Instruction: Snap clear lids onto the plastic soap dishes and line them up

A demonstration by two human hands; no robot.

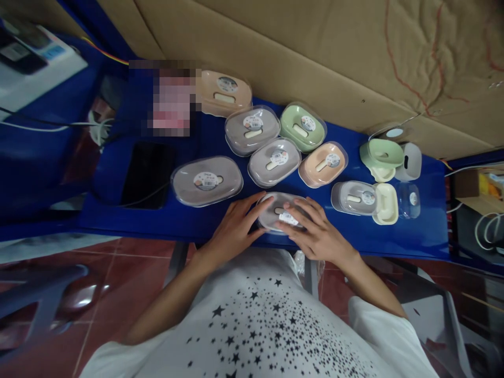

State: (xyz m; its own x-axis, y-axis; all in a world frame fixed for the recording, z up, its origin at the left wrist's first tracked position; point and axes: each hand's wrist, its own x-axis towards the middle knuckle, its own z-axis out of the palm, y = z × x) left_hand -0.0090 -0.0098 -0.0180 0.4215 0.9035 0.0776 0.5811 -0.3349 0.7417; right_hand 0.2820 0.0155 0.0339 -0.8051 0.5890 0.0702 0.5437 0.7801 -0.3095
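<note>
In front of me at the table's near edge lies a grey oval soap box [271,215] with a clear lid and a round label. My left hand [241,223] grips its left end, thumb at the near side and fingers at the far side. Over its right end, the fingers of my right hand [317,231] press on the lid and partly cover the label. Just beyond are more lidded soap boxes: a grey one [262,170], a peach one [328,157], a green one [295,115] and a wide grey one [189,191] to the left.
On the blue table [315,205] at right stand a stacked grey box [350,207], a cream tray [389,215], a clear lid [413,207] and an open green dish [378,144]. A dark tablet [144,176] with a cable lies left. Brown cardboard [315,47] lines the back.
</note>
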